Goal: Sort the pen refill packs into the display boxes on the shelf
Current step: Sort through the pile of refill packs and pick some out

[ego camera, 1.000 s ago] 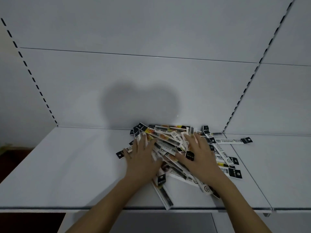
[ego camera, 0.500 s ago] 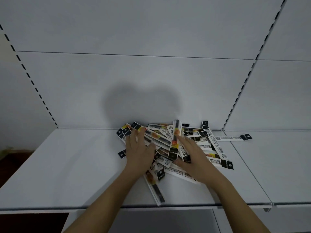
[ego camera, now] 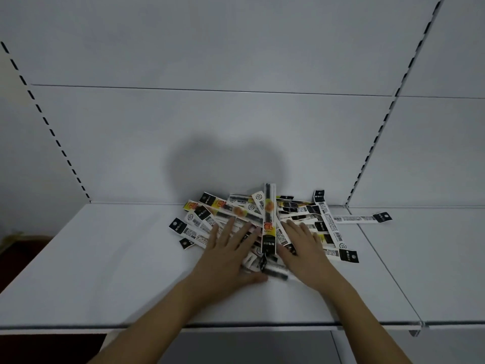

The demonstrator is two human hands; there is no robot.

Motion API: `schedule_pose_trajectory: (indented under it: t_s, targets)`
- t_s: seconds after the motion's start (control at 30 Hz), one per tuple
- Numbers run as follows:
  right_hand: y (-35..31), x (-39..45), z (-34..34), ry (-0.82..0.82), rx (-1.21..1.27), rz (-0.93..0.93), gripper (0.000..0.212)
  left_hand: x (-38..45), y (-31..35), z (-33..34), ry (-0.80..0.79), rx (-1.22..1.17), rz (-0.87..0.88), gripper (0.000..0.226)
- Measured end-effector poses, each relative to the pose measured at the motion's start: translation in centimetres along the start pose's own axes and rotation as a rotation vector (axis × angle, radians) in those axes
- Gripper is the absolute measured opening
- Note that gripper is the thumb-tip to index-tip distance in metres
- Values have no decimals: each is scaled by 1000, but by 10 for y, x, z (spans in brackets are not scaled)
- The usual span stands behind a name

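White shelf (ego camera: 110, 271), seam at your right. Heap of pen refill packs (ego camera: 275, 222) lies mid-shelf against back panel; one stray pack (ego camera: 363, 218) crosses seam. Your hands rest flat on heap.

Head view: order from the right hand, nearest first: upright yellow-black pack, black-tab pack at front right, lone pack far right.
From the right hand:
1. upright yellow-black pack, just left of its fingers.
2. black-tab pack, front right.
3. lone pack, far right across the shelf seam.

Two bare forearms — no sleeves, no rings
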State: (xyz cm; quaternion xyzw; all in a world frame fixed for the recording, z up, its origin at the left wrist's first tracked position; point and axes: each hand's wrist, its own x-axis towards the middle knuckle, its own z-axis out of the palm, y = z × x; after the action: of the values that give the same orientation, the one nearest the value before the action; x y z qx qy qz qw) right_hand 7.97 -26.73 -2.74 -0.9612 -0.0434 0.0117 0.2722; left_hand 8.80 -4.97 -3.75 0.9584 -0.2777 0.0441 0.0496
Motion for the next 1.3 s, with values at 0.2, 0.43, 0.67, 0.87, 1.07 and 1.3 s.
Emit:
schedule_pose_trajectory:
  t_s: [0.2, 0.43, 0.67, 0.87, 1.07, 1.3]
  targets:
    - [-4, -10, -11, 132, 304, -178, 46, 18, 29, 2, 90, -103, -195, 105]
    - [20, -23, -5, 497, 330, -61, 37, -10, -19, -6, 171, -130, -81, 109]
    - [17, -23, 3, 364, -64, -15, 65, -18, -19, -4, 238, -68, -196, 98]
    - [15, -18, -3, 165, 252, -135, 46, -17, -18, -10, 177, -392, -43, 111]
    - [-5, -7, -36, 373, 557, 174, 20, -12, -21, -6, 317, -29, 23, 75]
    - [-37, 28, -30, 122, 301, 263, 59, -12, -24, -5, 289, -131, 46, 69]
